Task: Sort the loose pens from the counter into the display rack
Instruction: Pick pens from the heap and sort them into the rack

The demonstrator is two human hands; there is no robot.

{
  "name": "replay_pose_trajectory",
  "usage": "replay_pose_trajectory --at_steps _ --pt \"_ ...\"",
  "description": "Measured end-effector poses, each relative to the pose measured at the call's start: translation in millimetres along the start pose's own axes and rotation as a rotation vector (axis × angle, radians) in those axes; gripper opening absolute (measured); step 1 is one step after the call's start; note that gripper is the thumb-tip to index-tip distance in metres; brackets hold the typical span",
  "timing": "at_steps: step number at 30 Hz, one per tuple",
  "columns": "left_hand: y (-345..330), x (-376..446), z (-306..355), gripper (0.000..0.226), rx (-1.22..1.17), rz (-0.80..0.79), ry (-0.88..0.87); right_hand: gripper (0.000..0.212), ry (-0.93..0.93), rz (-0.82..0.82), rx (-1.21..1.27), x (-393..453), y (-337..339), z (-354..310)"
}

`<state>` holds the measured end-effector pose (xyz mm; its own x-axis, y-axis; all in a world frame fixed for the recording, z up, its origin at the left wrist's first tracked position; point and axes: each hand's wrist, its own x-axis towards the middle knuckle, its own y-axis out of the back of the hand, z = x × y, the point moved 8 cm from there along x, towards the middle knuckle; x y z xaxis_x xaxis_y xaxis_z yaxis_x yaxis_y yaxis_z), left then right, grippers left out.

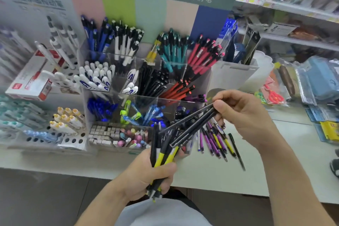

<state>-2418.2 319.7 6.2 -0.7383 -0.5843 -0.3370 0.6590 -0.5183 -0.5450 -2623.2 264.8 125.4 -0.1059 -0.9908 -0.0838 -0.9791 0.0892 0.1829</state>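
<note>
The display rack (146, 79) stands behind both hands; loose pens (218, 143) lie on the counter (275, 161) at its right foot. Left hand (146, 176) clenches a bundle (161, 154); right hand (244, 113), nearer the rack, pinches black pens (192, 126) slanting down-left from its grip

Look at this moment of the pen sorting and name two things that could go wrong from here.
1. The left hand grips a thick bundle of yellow-and-black pens while the right hand pinches a few black pens by their ends; some could slip out and fall.
2. Loose purple and yellow pens lie on the counter just under the right hand, so a sweep of the arm might scatter them.
</note>
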Motion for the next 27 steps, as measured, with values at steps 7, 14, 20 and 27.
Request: replay_pose_trajectory --at_steps 7,14,20,27 --pt "2.2 2.6 22.0 0.049 -0.320 0.358 -0.242 0.008 0.103 0.136 0.144 8.8 23.3 12.0" --pt "4.3 9.7 40.5 0.051 -0.245 0.657 -0.474 0.014 -0.099 0.194 0.357 -17.7 -12.5 47.3" --pt "1.2 18.6 49.0 0.056 -0.197 0.747 -0.502 0.013 -0.208 0.090 0.533 -36.1 -45.7 65.0" --pt "-13.7 29.8 67.3 0.039 -0.194 0.713 -0.527 0.017 -0.168 0.220 0.586 -36.3 -48.4 64.7"
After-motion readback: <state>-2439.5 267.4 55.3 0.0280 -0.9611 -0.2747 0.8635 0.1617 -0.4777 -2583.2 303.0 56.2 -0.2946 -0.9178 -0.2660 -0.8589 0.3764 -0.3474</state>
